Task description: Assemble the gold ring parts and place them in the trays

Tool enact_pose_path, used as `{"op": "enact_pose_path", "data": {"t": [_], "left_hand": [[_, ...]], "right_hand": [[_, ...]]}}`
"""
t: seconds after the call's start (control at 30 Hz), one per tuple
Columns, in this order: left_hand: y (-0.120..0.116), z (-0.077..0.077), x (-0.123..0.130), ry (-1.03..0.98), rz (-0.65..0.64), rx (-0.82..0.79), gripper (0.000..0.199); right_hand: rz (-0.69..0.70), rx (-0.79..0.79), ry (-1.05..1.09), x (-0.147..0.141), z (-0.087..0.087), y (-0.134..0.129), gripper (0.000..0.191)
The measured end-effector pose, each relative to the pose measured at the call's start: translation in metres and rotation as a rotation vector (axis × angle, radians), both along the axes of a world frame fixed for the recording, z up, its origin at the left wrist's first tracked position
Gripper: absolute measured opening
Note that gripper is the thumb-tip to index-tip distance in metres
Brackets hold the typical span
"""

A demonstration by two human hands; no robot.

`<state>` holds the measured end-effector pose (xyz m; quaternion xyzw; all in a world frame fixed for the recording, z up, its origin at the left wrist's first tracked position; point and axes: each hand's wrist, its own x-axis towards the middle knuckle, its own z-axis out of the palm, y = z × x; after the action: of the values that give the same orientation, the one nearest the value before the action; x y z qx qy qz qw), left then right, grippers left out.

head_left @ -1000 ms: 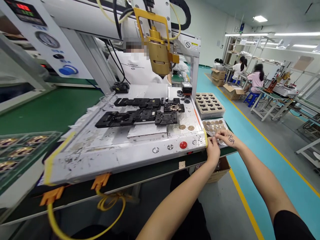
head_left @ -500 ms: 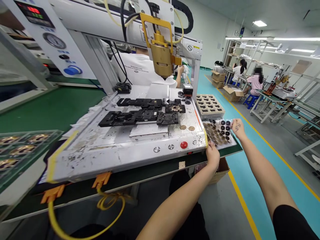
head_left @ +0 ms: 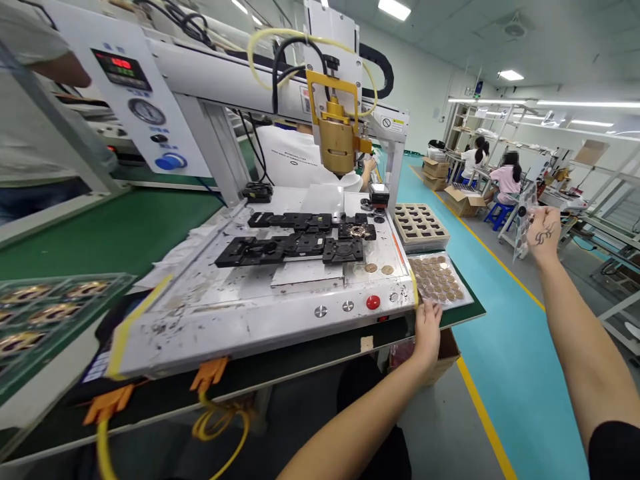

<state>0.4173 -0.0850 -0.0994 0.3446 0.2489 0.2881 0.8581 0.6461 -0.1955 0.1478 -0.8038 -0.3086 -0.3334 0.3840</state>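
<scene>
My right hand (head_left: 544,232) is raised over the aisle at the right, its fingers closed on a clear plastic tray (head_left: 523,215) with a black round part in it. My left hand (head_left: 429,325) touches the near left corner of a clear tray of round brown discs (head_left: 456,298), with its fingers closed at that edge. That tray lies on the green table corner, right of the white machine (head_left: 240,313). Black fixtures (head_left: 300,244) rest on the machine bed, one holding a ringed part. Two brown discs (head_left: 387,270) lie beside them.
A gold dispensing head (head_left: 337,143) hangs over the bed. Behind the disc tray stands a stack of beige trays (head_left: 423,225). A green tray of gold parts (head_left: 55,313) is at the left. Cables (head_left: 225,420) hang in front. Several people sit or stand beyond.
My right hand has lifted the clear tray up and to the right, off the disc tray, uncovering the brown discs. My left hand stays near the tray's corner. The camera view has shifted.
</scene>
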Motion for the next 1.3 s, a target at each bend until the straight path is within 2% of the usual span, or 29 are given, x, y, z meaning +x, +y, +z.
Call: {"op": "enact_pose_path", "data": {"t": [0.03, 0.1, 0.17, 0.23, 0.3, 0.37, 0.43, 0.53, 0.63, 0.73, 0.8, 0.9, 0.97, 1.03, 1.1, 1.3], "left_hand": [[-0.005, 0.003, -0.007, -0.036, -0.058, -0.027, 0.034], [-0.012, 0.011, -0.021, -0.093, -0.184, -0.074, 0.041], [-0.012, 0.02, -0.036, -0.149, -0.355, -0.141, 0.054], [-0.005, 0.028, -0.052, -0.205, -0.586, -0.249, 0.068], [0.004, 0.031, -0.069, -0.24, -0.79, -0.366, 0.079], [0.01, 0.03, -0.09, -0.241, -0.879, -0.427, 0.084], [0.013, 0.027, -0.111, -0.234, -0.89, -0.43, 0.086], [0.016, 0.025, -0.14, -0.224, -0.838, -0.397, 0.09], [0.024, 0.031, -0.166, -0.198, -0.76, -0.345, 0.092], [0.034, 0.036, -0.193, -0.144, -0.691, -0.294, 0.093], [0.039, 0.034, -0.213, -0.145, -0.644, -0.302, 0.093], [0.042, 0.022, -0.241, -0.296, -0.611, -0.398, 0.084], [0.044, 0.01, -0.258, -0.449, -0.59, -0.457, 0.077], [0.048, -0.002, -0.275, -0.549, -0.551, -0.487, 0.075], [0.055, -0.014, -0.295, -0.58, -0.501, -0.502, 0.077], [0.082, -0.046, -0.362, -0.49, -0.274, -0.491, 0.076]], "right_hand": [[0.004, 0.015, -0.012, -0.019, -0.007, -0.005, 0.04], [0.086, -0.012, -0.022, -0.07, -0.035, -0.014, 0.037], [0.375, -0.139, -0.007, -0.135, -0.077, -0.022, 0.027], [0.646, -0.304, 0.036, -0.202, -0.124, -0.03, 0.02], [0.816, -0.45, 0.084, -0.261, -0.164, -0.036, 0.018], [0.9, -0.542, 0.091, -0.303, -0.188, -0.041, 0.022], [0.933, -0.582, 0.102, -0.329, -0.195, -0.043, 0.03], [0.978, -0.542, 0.161, -0.349, -0.187, -0.047, 0.042], [1.045, -0.416, 0.196, -0.365, -0.184, -0.056, 0.038], [1.095, -0.197, 0.262, -0.384, -0.208, -0.07, 0.024], [1.064, -0.097, 0.492, -0.395, -0.234, -0.075, 0.037], [0.953, -0.047, 1.037, -0.408, -0.268, -0.066, 0.056], [0.855, 0.044, 1.275, -0.414, -0.28, -0.051, 0.06], [0.783, 0.151, 1.361, -0.417, -0.285, -0.033, 0.05], [0.779, 0.193, 1.4, -0.417, -0.285, -0.018, 0.043], [0.881, 0.08, 1.492, -0.385, -0.267, 0.003, 0.04]]}}
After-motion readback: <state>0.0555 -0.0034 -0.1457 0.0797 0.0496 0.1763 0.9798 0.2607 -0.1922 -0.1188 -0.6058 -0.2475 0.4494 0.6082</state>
